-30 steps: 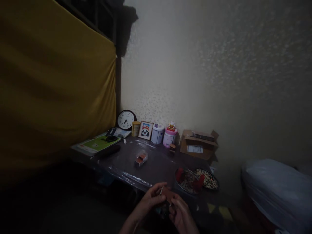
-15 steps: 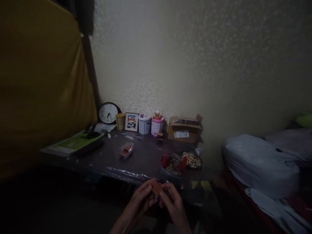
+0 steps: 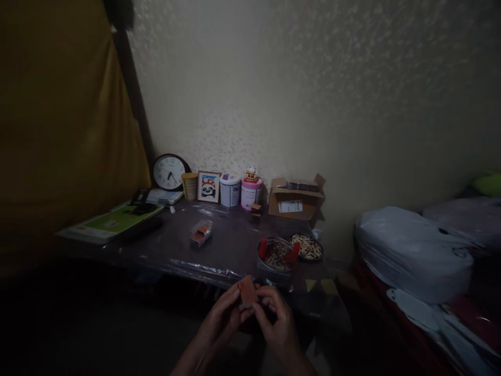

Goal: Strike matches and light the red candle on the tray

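Observation:
Just in front of the table's near edge, my left hand (image 3: pixel 222 317) and my right hand (image 3: pixel 277 319) hold a small reddish-brown matchbox (image 3: pixel 248 292) between them. Its broad flat face is turned toward me. Left fingers pinch its left side, while the right thumb and fingers grip its lower right. Beyond my hands, a round tin (image 3: pixel 277 255) holds dark-and-pale small pieces and red upright parts. A dish (image 3: pixel 307 247) beside it is full of short pale sticks like matches. Further left lies a clear wrapped pack (image 3: pixel 201 233) with similar reddish-brown boxes.
Along the wall stand a clock (image 3: pixel 169 172), a yellow cup (image 3: pixel 190 186), a framed panda picture (image 3: pixel 209 187), a white tub (image 3: pixel 230 190), a pink tub (image 3: pixel 251 194) and an open cardboard box (image 3: pixel 295 201). White bags (image 3: pixel 415 253) lie right. A yellow curtain (image 3: pixel 70 115) hangs left.
The matchbox has been raised a little and turned more upright, showing more of its flat face. Both hands still hold it. The camera view has shifted slightly.

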The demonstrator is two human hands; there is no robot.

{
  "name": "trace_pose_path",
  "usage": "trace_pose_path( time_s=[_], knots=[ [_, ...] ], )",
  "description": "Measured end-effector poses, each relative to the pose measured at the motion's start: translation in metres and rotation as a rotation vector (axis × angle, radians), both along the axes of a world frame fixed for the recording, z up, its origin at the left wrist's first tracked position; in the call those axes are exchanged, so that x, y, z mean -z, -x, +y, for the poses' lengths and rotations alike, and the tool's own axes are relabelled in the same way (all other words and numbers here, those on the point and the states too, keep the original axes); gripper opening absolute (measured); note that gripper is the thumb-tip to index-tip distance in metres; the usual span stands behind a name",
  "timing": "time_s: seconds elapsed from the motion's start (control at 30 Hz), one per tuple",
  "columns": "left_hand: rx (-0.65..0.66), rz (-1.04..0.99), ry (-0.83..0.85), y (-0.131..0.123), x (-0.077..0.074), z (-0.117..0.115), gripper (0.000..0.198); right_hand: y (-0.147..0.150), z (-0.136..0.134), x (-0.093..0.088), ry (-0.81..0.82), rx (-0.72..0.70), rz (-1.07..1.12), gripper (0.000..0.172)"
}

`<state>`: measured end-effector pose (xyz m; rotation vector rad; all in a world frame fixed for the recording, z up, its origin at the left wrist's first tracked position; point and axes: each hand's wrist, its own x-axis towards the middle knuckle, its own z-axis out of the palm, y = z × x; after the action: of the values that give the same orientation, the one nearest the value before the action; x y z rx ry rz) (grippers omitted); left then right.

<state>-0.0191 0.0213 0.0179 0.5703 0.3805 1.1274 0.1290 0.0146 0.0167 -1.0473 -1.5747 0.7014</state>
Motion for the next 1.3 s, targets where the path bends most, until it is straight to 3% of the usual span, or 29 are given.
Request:
trace_pose_path(
  time_s=[0.3, 0.73, 0.97, 1.3],
  knots=[
    [-0.23, 0.255, -0.052, 0.0017, 0.0008, 0.003, 0.037, -0.0002, 0.0041, -0.0015, 0.214, -0.158, 0.199, 0.027],
    [-0.232, 0.334, -0.141, 0.0075, -0.0039, 0.0008, 0.043, -0.0009, 0.0053, 0.0033, 0.237, -0.141, 0.237, 0.027],
    [-0.095, 0.155, -0.089, 0.0066, -0.0055, 0.0001, 0.046, -0.0052, 0.0041, 0.0042, 0.03, -0.059, 0.094, 0.016],
    [-0.056, 0.062, -0.029, 0.0059, -0.0044, 0.0022, 0.044, -0.0045, -0.0002, 0.0006, -0.104, -0.004, -0.079, 0.018]
  ],
)
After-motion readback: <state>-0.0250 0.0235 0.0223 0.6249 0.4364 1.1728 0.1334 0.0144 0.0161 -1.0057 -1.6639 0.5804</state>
